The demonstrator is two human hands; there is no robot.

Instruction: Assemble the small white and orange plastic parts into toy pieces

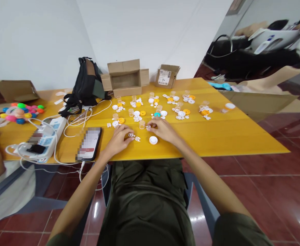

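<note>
Yellow wood covers the desk [232, 136], and a person works at its near edge with both hands; 12 o'clock means straight away from this person. The right hand [162, 129] is narrow, with its fingertips closed on a small white frame piece [148, 127]. This piece points out of the fingers toward 9 o'clock, and its long axis seems to lie from 9 to 3, although it is too small to be sure. Just beside it, also toward 9 o'clock, is a clear cup [142, 125].

The left hand [120, 139] lies low over the desk, its thumb and index finger a little apart. A white perforated piece [131, 135] is at these two tips, with its longer side about from 9 to 3; I cannot tell whether it is gripped. Near it, at 4 o'clock, lies a loose white part [138, 139], whose axis I cannot read.

A round white cap [153, 140] lies at about 7 o'clock from the right hand; being round, it has no long axis. Toward 12 o'clock are several groups of similar parts, one with a teal disc [157, 114]. A phone [90, 145], at 9 o'clock from the left hand, has its long axis from 1 to 7.
</note>
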